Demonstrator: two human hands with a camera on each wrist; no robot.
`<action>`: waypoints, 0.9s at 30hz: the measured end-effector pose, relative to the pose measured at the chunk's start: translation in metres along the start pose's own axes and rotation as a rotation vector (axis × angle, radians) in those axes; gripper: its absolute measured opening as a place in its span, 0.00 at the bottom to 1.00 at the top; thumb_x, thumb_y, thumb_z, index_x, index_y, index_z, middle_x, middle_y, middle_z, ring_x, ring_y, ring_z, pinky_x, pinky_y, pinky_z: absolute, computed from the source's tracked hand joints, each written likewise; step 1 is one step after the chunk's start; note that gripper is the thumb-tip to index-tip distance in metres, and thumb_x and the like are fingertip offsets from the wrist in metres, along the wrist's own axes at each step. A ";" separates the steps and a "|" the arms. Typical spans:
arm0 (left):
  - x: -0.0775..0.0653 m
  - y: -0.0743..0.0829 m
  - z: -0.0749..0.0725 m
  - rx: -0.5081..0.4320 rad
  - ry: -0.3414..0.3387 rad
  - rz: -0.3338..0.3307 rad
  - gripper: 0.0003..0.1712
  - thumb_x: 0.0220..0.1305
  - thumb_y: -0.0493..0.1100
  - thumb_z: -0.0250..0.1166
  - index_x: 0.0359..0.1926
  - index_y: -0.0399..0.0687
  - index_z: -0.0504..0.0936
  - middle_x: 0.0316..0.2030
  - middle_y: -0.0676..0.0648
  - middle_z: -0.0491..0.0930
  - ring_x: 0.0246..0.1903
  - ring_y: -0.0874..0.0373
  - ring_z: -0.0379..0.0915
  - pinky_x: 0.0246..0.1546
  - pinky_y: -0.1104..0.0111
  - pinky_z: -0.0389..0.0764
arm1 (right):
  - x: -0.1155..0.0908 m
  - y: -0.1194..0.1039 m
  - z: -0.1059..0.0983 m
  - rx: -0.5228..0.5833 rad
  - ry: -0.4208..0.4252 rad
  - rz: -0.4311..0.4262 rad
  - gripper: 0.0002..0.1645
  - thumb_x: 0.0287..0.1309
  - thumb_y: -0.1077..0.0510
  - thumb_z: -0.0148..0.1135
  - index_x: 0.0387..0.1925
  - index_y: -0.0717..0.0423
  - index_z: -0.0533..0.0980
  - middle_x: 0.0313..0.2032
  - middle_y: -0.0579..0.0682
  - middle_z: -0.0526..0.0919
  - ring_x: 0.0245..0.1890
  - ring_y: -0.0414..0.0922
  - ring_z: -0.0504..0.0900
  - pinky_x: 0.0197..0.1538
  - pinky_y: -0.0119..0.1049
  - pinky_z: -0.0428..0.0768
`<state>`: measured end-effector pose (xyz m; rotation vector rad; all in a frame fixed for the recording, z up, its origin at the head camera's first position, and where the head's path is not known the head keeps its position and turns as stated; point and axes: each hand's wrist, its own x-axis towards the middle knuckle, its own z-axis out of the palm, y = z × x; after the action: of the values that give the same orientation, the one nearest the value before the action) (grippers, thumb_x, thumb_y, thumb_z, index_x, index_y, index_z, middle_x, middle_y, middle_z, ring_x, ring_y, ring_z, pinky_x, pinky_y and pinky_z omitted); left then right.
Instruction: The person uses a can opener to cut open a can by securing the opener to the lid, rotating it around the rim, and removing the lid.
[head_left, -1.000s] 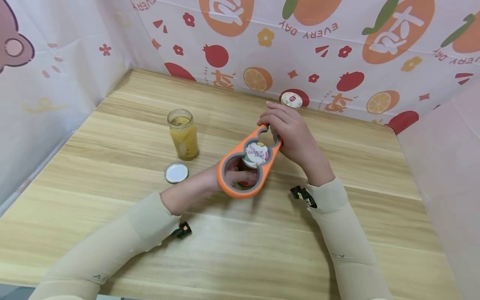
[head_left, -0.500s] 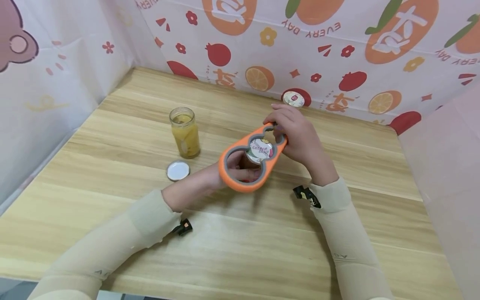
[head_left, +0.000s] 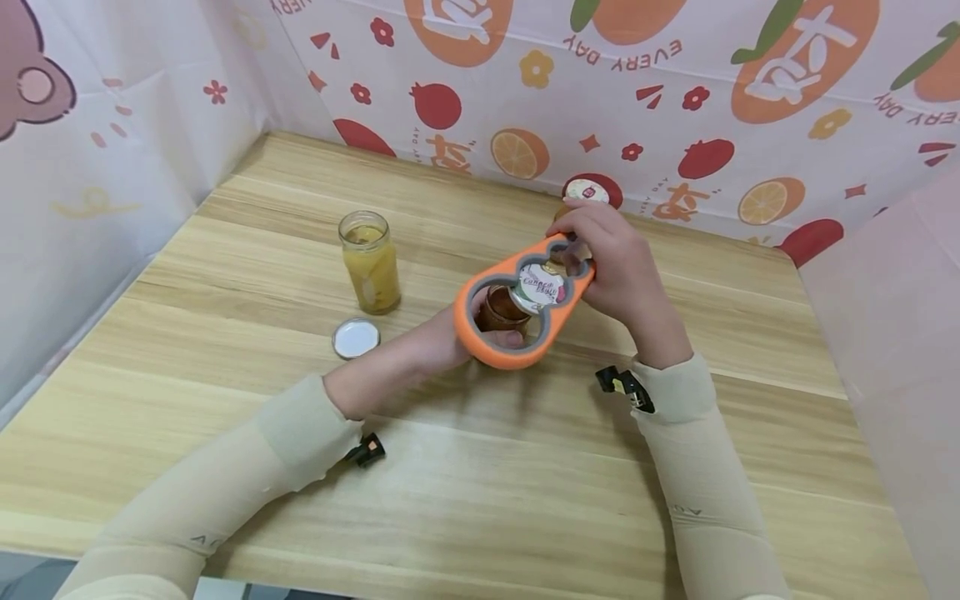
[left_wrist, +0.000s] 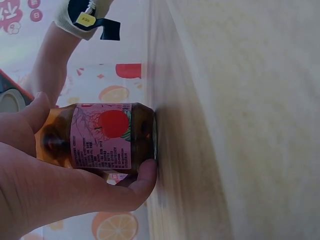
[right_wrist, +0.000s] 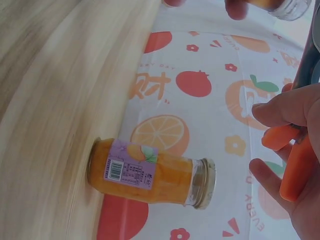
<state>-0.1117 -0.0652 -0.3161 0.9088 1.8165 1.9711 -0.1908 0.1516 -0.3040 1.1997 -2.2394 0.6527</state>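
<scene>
My left hand (head_left: 444,340) grips a dark amber glass jar (left_wrist: 102,137) with a pink label and a red fruit on it. In the left wrist view its base is right at the tabletop. My right hand (head_left: 621,260) holds an orange jar opener (head_left: 501,359) with grey-lined round holes by its narrow end, above the jar. A white lid (head_left: 542,286) printed "Canned Fruit" sits tilted in the middle hole. Through the largest hole shows the jar's uncovered mouth. In the right wrist view, fingers (right_wrist: 282,107) curl around the opener's orange handles (right_wrist: 300,170).
An uncovered glass jar of yellow fruit (head_left: 372,271) stands left of the hands, a loose lid (head_left: 356,338) lying in front of it. A lidded jar of orange fruit (right_wrist: 170,172) stands at the back, partly behind my right hand. Printed curtains (head_left: 465,108) border the wooden table.
The opener has moved right and slightly back with the right hand. The lid has gone with it, shifting off the amber jar and baring its mouth; the left hand stays around the jar.
</scene>
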 end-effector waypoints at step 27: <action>-0.009 -0.028 -0.023 0.000 0.187 -0.238 0.24 0.62 0.38 0.64 0.58 0.47 0.68 0.44 0.39 0.76 0.43 0.49 0.72 0.48 0.59 0.72 | -0.001 0.000 -0.004 0.003 0.010 -0.010 0.14 0.48 0.66 0.59 0.39 0.55 0.77 0.40 0.47 0.80 0.60 0.44 0.68 0.62 0.42 0.66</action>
<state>-0.1244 -0.0842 -0.3457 0.4940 1.9232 1.9579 -0.1895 0.1548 -0.3020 1.2058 -2.2231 0.6575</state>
